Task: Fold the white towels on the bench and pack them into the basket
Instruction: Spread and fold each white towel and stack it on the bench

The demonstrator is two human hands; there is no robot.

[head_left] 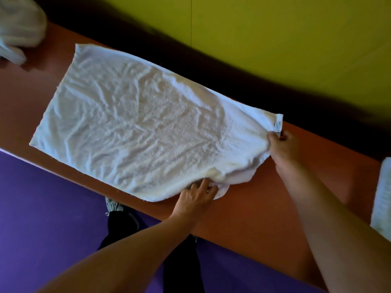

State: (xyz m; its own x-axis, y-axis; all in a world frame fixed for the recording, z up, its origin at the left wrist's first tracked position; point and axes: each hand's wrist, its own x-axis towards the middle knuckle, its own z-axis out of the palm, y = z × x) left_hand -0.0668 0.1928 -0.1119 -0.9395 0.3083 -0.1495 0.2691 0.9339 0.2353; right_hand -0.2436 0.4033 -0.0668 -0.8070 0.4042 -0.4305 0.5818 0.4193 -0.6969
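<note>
from the head camera, a long orange-brown counter (pixel 264 208) runs slantwise across the picture, from the upper left down to the lower right. its top is smooth and plain. behind it stands a yellow-green wall (pixel 275 34) with one thin dark seam running down it, and a band of deep shadow lies between the wall and the counter's far edge. on the near side the floor (pixel 42 208) is purple.

a white towel (pixel 137 123) lies spread flat on the counter, wrinkled all over, its long sides following the counter's length. a small label (pixel 277 125) shows at its far right corner. the right end of the towel is bunched and lifted a little off the surface.

the hands are apart, each gripping that right end. the left hand (pixel 196 197) pinches the near corner of the towel, at the counter's near edge, with cloth gathered under the fingers. the right hand (pixel 281 144) pinches the far corner just below the label, fingers curled around the hem.

a heap of white cloth (pixel 19 32), blurred, sits on the counter at the far left, well apart from the spread towel. another white towel (pixel 383 199) lies at the right edge of the picture, cut off by the frame.

below the counter show the person's dark trousers (pixel 182 261) and a light-coloured shoe (pixel 113 205) on the floor.
</note>
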